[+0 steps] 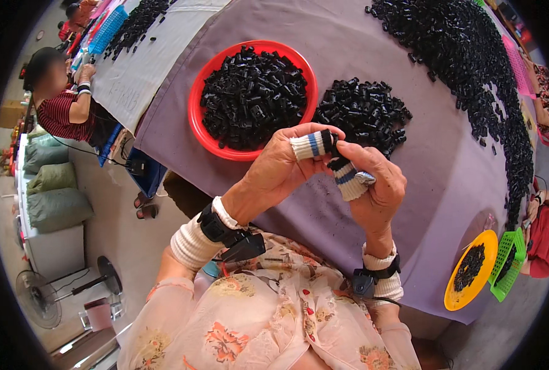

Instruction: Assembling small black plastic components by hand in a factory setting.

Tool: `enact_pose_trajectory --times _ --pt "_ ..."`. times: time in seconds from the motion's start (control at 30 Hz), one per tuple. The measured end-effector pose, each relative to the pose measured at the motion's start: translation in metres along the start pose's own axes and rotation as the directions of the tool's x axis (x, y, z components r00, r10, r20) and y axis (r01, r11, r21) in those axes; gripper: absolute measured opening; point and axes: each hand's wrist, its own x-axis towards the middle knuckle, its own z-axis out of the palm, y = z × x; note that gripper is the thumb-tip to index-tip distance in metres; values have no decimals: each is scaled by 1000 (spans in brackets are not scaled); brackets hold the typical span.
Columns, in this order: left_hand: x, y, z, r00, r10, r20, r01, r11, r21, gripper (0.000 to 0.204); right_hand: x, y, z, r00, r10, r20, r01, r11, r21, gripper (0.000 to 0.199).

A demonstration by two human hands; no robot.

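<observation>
My left hand (pixel 280 163) and my right hand (pixel 373 185) meet above the table's near edge, each with a white striped fabric cot on one fingertip. Between their fingertips they pinch a small black plastic part (pixel 333 151). Just beyond the hands sits a red round tray (pixel 197 117) heaped with small black plastic parts (pixel 249 98). A loose pile of the same black parts (pixel 364 114) lies on the purple cloth (pixel 435 179) to the tray's right. Both wrists carry white cuffs and black strapped devices.
A long heap of black parts (pixel 478 80) runs along the table's right side. A yellow dish (pixel 456 290) with black parts and a green basket (pixel 509 259) sit at lower right. Another person (pixel 64 105) works at far left. Sacks (pixel 52 191) and a fan (pixel 40 299) stand on the floor.
</observation>
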Motion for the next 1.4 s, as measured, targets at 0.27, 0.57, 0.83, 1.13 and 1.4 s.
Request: enact_pose_trajectory --times 0.27,0.57,0.83,1.13,1.4 --pt "2 4 -4 999 22 42 -21 999 -36 26 1 -7 -1 999 -38 -32 36 997 -75 32" --pt "1 7 9 987 154 -38 -142 967 210 28 12 -24 0 850 525 46 -526 843 108 13" --pt "-1 21 -4 995 59 86 -78 968 238 33 7 -12 3 634 645 426 -661 167 732 19" --pt "6 20 -17 985 103 135 -138 948 287 30 4 -13 15 539 638 550 -646 -105 756 18" --pt "5 18 -13 993 98 62 -113 942 317 34 4 -13 8 640 689 341 -683 306 664 13"
